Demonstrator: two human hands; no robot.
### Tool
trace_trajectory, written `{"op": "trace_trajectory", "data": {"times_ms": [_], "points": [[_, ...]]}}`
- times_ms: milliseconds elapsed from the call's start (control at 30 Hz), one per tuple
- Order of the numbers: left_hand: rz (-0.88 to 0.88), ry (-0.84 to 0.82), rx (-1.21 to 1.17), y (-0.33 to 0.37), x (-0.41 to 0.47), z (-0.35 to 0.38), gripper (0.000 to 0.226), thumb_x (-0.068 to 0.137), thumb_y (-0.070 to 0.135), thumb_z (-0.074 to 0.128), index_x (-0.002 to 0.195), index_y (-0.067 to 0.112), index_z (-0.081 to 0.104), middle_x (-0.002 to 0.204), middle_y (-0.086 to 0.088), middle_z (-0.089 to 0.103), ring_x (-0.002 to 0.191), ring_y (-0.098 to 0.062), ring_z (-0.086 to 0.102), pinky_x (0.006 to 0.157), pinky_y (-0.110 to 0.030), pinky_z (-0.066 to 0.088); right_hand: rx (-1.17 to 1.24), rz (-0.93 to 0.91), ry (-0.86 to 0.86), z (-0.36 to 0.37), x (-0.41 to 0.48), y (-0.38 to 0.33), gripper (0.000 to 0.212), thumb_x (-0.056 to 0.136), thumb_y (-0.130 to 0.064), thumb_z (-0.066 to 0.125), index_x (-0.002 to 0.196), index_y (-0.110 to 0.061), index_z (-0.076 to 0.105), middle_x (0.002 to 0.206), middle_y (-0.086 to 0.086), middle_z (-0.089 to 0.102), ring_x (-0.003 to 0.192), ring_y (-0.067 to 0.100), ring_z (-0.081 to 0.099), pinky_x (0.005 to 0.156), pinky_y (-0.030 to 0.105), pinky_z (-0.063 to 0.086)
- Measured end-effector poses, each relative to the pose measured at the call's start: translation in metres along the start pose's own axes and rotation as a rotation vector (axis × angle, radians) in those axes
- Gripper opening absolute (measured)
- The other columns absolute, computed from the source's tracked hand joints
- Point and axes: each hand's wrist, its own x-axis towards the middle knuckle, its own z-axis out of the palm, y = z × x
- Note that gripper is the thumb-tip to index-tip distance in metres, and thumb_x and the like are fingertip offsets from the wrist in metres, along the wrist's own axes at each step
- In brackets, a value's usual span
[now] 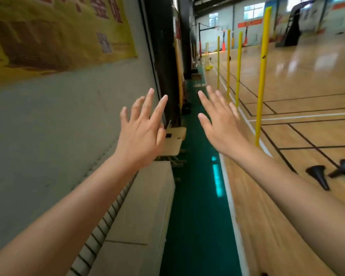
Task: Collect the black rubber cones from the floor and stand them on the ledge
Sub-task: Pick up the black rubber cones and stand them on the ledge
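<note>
Head view: left hand (pixel 141 134) and right hand (pixel 221 124) raised, fingers spread wide, holding nothing. Two black cones (pixel 319 175) lying on wooden floor (pixel 287 80), right. Ledge (pixel 145 206) near left.

**Q:** How are the hands placed?
**A:** Left hand (pixel 142 134) and right hand (pixel 220 124) are raised, fingers spread, holding nothing. The ledge (pixel 143 206) runs along the left wall.

**Q:** And the cones?
**A:** Two black cones (pixel 318 175) lie tipped on the wooden floor (pixel 257 226), near right. Yellow poles (pixel 262 76) stand farther off.
</note>
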Motion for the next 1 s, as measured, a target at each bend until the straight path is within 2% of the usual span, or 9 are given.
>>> {"op": "trace_trajectory", "data": {"times_ms": [267,367,533,633,700,800,1000], "points": [[0.260,-0.078,-0.188,0.066,0.017,0.079,0.061,0.094,0.042,0.015,0.153,0.027,0.008,0.161,-0.006,0.005,0.146,-0.030,0.008,0.112,-0.058,0.016,-0.158,0.262,-0.076,0.001,-0.072,0.070,0.055,0.102,-0.035,0.034,0.153,-0.026,0.018,0.160,-0.005,0.016,0.148,0.014,0.012,0.118,0.044,0.009],[0.397,-0.109,-0.246,0.084,0.016,0.109,0.059,0.097,0.041,0.021,0.153,0.027,0.009,0.161,-0.006,0.005,0.146,-0.030,0.009,0.111,-0.062,0.017,-0.263,0.354,-0.078,0.000,-0.104,0.076,0.055,0.102,-0.036,0.035,0.153,-0.026,0.017,0.161,-0.006,0.013,0.148,0.014,0.010,0.117,0.044,0.008],[0.542,-0.104,-0.402,0.104,0.008,0.131,0.061,0.095,0.045,0.015,0.153,0.029,0.011,0.162,-0.004,0.006,0.147,-0.029,0.009,0.112,-0.058,0.013,-0.427,0.507,-0.096,-0.009,-0.150,0.067,0.055,0.102,-0.038,0.031,0.153,-0.029,0.012,0.161,-0.009,0.006,0.148,0.011,0.003,0.118,0.040,0.005],[0.621,-0.097,-0.480,0.109,0.000,0.138,0.059,0.097,0.040,0.023,0.153,0.028,0.012,0.161,-0.006,0.006,0.147,-0.030,0.009,0.111,-0.059,0.013,-0.473,0.566,-0.083,-0.006,-0.166,0.053,0.055,0.102,-0.037,0.033,0.153,-0.028,0.015,0.161,-0.009,0.007,0.148,0.010,0.002,0.118,0.035,0.000],[0.674,-0.104,-0.520,0.108,-0.005,0.145,0.061,0.097,0.033,0.030,0.153,0.030,0.008,0.162,-0.004,0.002,0.147,-0.029,0.005,0.111,-0.060,0.012,-0.503,0.592,-0.069,-0.002,-0.177,0.042,0.055,0.102,-0.036,0.034,0.153,-0.027,0.016,0.161,-0.008,0.008,0.148,0.010,0.002,0.116,0.032,-0.002],[0.761,-0.135,-0.524,0.106,-0.013,0.157,0.065,0.095,0.030,0.029,0.153,0.033,-0.001,0.162,-0.001,-0.006,0.148,-0.027,-0.002,0.112,-0.061,0.010,-0.528,0.663,-0.080,0.002,-0.196,0.028,0.055,0.103,-0.037,0.033,0.153,-0.026,0.015,0.161,-0.008,0.007,0.148,0.009,0.002,0.116,0.030,-0.004],[0.792,-0.125,-0.533,0.105,-0.015,0.174,0.063,0.095,0.037,0.022,0.152,0.033,-0.005,0.162,-0.001,-0.005,0.148,-0.027,-0.001,0.112,-0.060,0.010,-0.556,0.723,-0.120,0.005,-0.208,0.025,0.055,0.103,-0.041,0.028,0.154,-0.028,0.012,0.161,-0.008,0.007,0.148,0.008,0.001,0.116,0.031,-0.005]]}}
